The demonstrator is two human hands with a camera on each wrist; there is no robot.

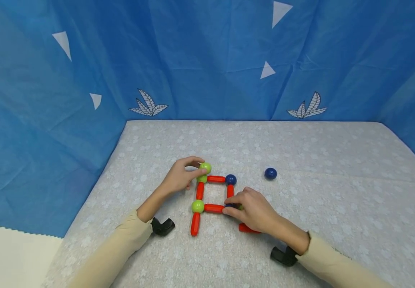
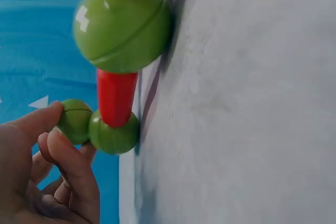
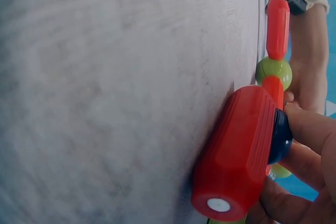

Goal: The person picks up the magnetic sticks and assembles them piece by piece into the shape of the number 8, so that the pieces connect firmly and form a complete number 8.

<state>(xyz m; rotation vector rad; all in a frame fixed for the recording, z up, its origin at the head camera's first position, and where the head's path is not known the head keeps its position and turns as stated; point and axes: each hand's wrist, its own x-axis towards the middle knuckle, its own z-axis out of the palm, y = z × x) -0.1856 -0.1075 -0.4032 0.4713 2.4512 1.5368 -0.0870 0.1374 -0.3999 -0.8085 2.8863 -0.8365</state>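
Red rods (image 1: 213, 208) and balls form a square frame on the table. At its far left corner my left hand (image 1: 181, 176) pinches a light green ball (image 2: 75, 121) that touches the green corner ball (image 2: 114, 132). My right hand (image 1: 254, 210) pinches the dark blue ball (image 3: 281, 136) at the near right corner, which its fingers partly cover. A green ball (image 1: 198, 206) makes the near left corner, with another red rod (image 1: 195, 224) pointing towards me. A blue ball (image 1: 230, 179) sits at the far right corner. Some green shows beside the right fingers.
A loose dark blue ball (image 1: 270, 173) lies to the right of the frame. Partly under my right hand is a red rod (image 1: 249, 228), its magnet-like white end seen in the right wrist view. Blue cloth (image 1: 225, 60) hangs behind the patterned tablecloth (image 1: 337, 200).
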